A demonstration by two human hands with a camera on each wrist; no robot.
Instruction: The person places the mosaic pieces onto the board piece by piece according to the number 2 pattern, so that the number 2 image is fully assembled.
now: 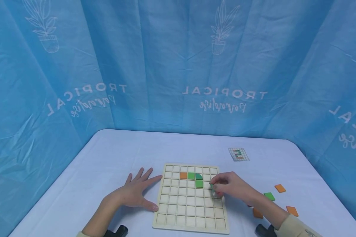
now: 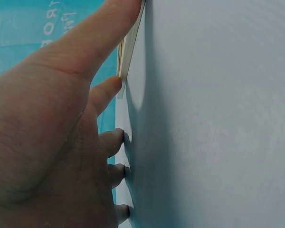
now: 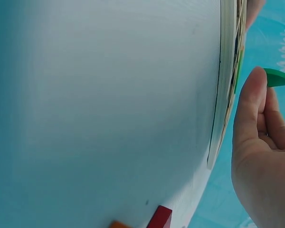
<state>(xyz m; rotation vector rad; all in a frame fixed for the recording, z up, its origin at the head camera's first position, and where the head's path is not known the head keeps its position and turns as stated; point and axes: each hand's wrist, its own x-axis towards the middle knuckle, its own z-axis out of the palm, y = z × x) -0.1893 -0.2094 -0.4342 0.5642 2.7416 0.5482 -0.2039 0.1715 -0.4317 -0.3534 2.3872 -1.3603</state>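
A pale wooden grid board lies on the table. Near its top sit an orange square tile, a green square tile and a darker green rounded tile, with another green square below the rounded one. My left hand is spread flat at the left, its thumb and index finger touching the board's edge. Over the board's right side, my right hand pinches a small green tile with one curved side between thumb and fingers, raised above the surface.
A small card with a printed grid pattern lies beyond the board. To the right are loose orange tiles and a green tile. A red piece shows in the right wrist view. Blue curtain surrounds the table.
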